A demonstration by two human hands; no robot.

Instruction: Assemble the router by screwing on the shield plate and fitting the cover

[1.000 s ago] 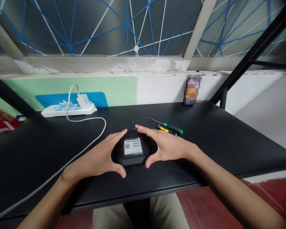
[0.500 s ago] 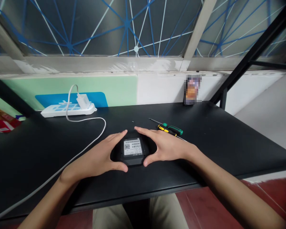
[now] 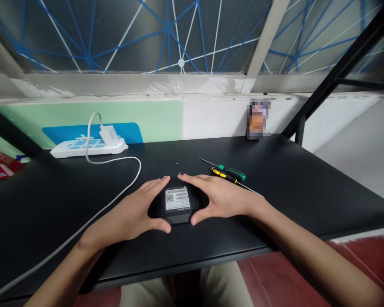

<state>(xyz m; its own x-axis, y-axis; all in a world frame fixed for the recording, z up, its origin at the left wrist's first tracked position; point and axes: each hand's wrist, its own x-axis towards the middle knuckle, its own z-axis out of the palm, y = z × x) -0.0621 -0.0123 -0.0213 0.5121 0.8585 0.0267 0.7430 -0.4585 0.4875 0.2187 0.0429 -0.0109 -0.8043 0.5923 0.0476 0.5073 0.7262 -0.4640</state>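
A small black box-shaped device [image 3: 176,218] with a white label [image 3: 178,199] lies on the black table between my hands. The label carries a QR code and barcodes. My left hand [image 3: 137,209] curves round its left side, thumb near the front edge and fingers stretched toward the back. On the other side my right hand [image 3: 222,197] mirrors this, its thumb at the front right corner. Dark gaps show between both palms and the device. Whether the fingertips press on it is hard to see. Beyond the right hand lie a yellow-and-black screwdriver [image 3: 223,174] and a green-and-black screwdriver [image 3: 233,172].
Small bright bits, perhaps screws [image 3: 176,163], lie behind the device. A white power strip [image 3: 89,147] with a plugged-in charger [image 3: 109,135] stands at the back left; its white cable [image 3: 115,197] runs across the table [image 3: 307,187]. A pixelated upright object [image 3: 258,119] leans on the wall.
The view has shifted slightly. Both hands keep nearly the same pose around the device, which lies as before.
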